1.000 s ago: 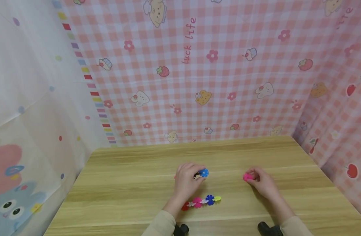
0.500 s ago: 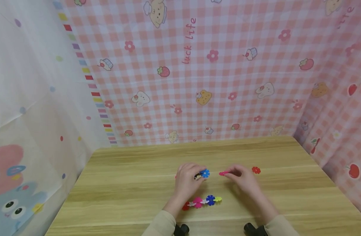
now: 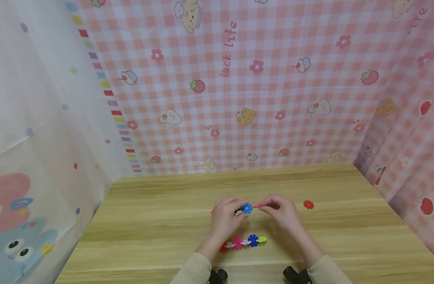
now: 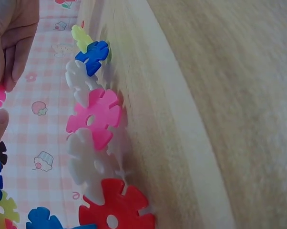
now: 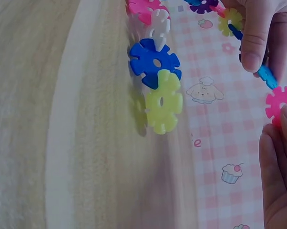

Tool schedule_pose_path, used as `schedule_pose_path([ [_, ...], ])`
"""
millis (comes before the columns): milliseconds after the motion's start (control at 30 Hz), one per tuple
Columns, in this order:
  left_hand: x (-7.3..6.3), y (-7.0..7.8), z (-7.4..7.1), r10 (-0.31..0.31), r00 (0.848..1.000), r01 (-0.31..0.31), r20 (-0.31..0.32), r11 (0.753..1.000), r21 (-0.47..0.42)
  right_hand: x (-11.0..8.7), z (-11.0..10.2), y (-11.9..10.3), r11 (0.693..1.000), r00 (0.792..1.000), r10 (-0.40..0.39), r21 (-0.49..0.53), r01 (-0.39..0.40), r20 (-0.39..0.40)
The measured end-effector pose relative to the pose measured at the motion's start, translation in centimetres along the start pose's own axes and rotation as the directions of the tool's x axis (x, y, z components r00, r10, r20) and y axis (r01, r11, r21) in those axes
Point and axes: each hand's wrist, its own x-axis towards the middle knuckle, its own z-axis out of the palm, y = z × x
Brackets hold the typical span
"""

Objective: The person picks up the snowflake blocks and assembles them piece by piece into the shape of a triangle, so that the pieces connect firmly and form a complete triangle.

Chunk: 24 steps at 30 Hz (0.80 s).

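My left hand (image 3: 225,216) pinches a light blue notched flower disc (image 3: 247,208) at the end of a linked chain. Black, dark blue and yellow discs (image 4: 3,209) of that chain show in the left wrist view, partly cut off. Between the thumb and fingers of my right hand (image 3: 285,215) is a pink flower disc (image 5: 280,100), seen edge-on from the head. Its rim meets the light blue disc's edge; how deeply their slots engage, I cannot tell. Most of the held chain is hidden behind the left hand.
Nearer me on the wooden table (image 3: 149,232) lies a second chain of red, white, pink (image 3: 238,243), dark blue and yellow-green discs. A loose red disc (image 3: 308,204) lies beyond the right hand. Patterned cloth (image 3: 256,90) hangs behind the table and on both sides.
My right hand has moved left with the pink disc, bringing it to the light blue one. The loose red disc, earlier covered by that hand, is now visible. My left hand stays put.
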Motion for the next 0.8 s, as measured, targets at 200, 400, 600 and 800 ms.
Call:
schedule_pose_path([
  [200, 0.03, 0.13, -0.04, -0.005, 1.0, 0.005, 0.002, 1.0, -0.017, 0.03, 0.04, 0.22, 0.999, 1.0, 0.015, -0.044, -0.016, -0.018],
  [400, 0.09, 0.31, -0.18, 0.026, 1.0, -0.026, -0.004, 0.999, -0.025, -0.09, 0.08, 0.14, 0.994, 0.997, -0.071, -0.088, 0.069, -0.025],
  [600, 0.05, 0.32, -0.13, 0.062, 0.998, -0.062, -0.027, 0.998, -0.03, -0.25, 0.58, 0.22, 0.957, 0.963, -0.261, -0.147, 0.251, -0.059],
  [800, -0.04, 0.17, 0.11, 0.08, 0.995, -0.082, -0.058, 0.996, -0.035, -0.27, 0.82, 0.54, 0.944, 0.948, -0.308, -0.152, 0.294, -0.077],
])
